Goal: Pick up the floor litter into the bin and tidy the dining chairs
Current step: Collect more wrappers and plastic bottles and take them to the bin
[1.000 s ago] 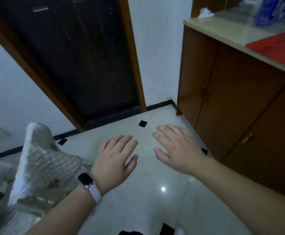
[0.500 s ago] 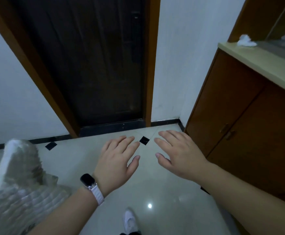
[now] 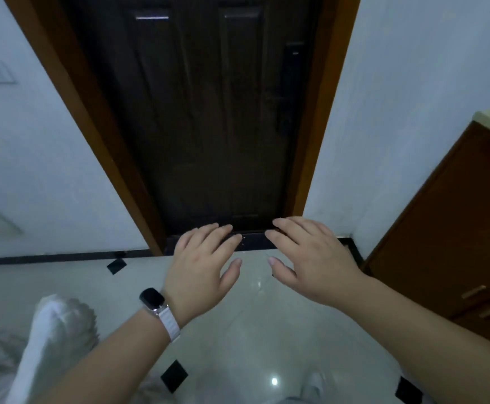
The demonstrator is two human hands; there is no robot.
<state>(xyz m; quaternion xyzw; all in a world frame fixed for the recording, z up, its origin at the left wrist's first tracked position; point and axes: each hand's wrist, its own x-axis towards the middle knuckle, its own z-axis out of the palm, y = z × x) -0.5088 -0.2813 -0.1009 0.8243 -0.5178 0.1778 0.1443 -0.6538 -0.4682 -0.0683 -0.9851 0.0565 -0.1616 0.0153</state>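
My left hand (image 3: pixel 201 266), with a white-strapped watch on its wrist, and my right hand (image 3: pixel 310 258) are stretched out side by side in front of me, palms down, fingers straight and holding nothing. They hover above the pale glossy floor (image 3: pixel 255 330) before a dark door (image 3: pixel 208 118). No litter, bin or dining chair shows in the head view.
A brown wooden cabinet (image 3: pixel 448 237) stands at the right against the white wall. A silvery white plastic-wrapped bundle (image 3: pixel 54 339) lies at the lower left. Small black diamond tiles dot the floor. A white shoe tip (image 3: pixel 315 383) shows at the bottom.
The view has swung left and upward, so the door now fills the middle and the cabinet has slid to the right edge. Both hands stay open and side by side.
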